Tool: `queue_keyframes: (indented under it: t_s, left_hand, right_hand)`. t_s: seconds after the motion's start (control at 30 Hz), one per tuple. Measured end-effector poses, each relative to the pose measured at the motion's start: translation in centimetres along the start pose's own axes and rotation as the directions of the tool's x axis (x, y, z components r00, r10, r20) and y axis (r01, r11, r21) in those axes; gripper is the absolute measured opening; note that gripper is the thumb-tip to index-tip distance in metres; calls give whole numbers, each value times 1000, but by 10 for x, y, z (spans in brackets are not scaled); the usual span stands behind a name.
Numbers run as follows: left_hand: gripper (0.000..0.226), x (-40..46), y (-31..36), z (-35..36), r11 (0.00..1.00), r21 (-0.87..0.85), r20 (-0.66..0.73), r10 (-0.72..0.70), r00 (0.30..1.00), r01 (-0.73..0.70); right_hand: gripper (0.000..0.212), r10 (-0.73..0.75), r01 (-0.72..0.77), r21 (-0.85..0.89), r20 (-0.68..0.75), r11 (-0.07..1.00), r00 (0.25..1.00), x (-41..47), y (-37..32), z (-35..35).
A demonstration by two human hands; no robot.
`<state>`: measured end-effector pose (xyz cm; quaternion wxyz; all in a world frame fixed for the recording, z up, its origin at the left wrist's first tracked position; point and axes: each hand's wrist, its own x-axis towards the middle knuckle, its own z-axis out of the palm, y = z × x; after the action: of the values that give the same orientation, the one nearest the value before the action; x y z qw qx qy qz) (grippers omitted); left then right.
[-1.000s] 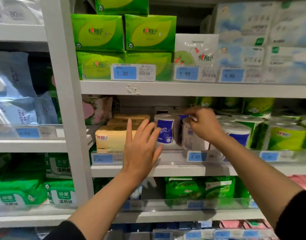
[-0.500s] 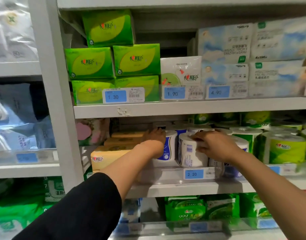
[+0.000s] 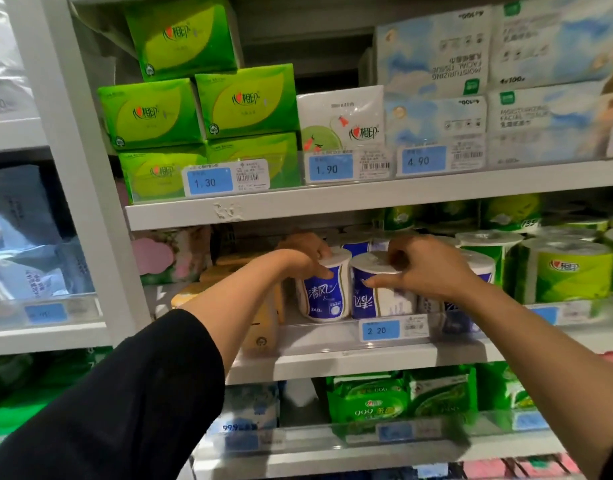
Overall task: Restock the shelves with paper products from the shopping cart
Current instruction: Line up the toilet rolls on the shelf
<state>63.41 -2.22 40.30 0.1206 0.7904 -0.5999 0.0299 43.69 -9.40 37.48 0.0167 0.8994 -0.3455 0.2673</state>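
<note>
Two blue-and-white toilet paper rolls stand upright side by side at the front of the middle shelf. My left hand grips the left roll from its top and side. My right hand holds the right roll, fingers on its top and thumb on its front. More blue rolls stand behind them, partly hidden by my hands. The shopping cart is out of view.
Yellow tissue packs lie left of the rolls. Green-wrapped rolls fill the shelf's right side. Green tissue packs and pale blue packs sit on the shelf above. A white upright post divides the bays. Green wipes packs lie below.
My left hand reached in from the open air and closed on the left roll. My right hand stayed on the right roll. The camera moved closer and tilted upward.
</note>
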Motion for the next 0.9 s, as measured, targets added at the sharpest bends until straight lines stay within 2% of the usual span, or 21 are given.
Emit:
queue_keyframes:
  t_s: [0.13,0.2,0.27,0.37,0.43,0.57,0.67,0.9]
  left_hand:
    - [49,-15,3,-9,1000,4,53,27,998,-27]
    - [48,-20,3,-9,1000,-14,80,21,997,-20]
    - [47,-24,4,-10,999,-31,114,22,993,-19]
    - [47,-30,5,-10,999,-44,114,32,993,-27]
    - [46,-37,5,-10,996,-78,99,54,994,-46]
    - [48,-47,-3,-11,987,-139,76,92,993,-81]
    - [48,-51,-6,-7,986,-125,24,110,994,-106]
    - [47,-57,-3,1,994,-62,-66,89,994,-93]
  right_hand:
    - [25,19,-58,269,148,961,989,-1,3,-14]
    - [23,-1,-59,339,173,939,985,-3,4,-17]
    - [34,-7,-38,279,156,960,988,-3,0,-15]
    - [62,23,-36,102,131,994,991,-1,-11,-6]
    - [52,44,-59,133,112,989,993,2,-12,-5]
    - [24,-9,-68,285,258,956,966,5,-3,-13]
    - [20,-30,-92,405,285,910,958,2,2,-16]
    - [20,-96,-21,401,269,916,958,1,5,-18]
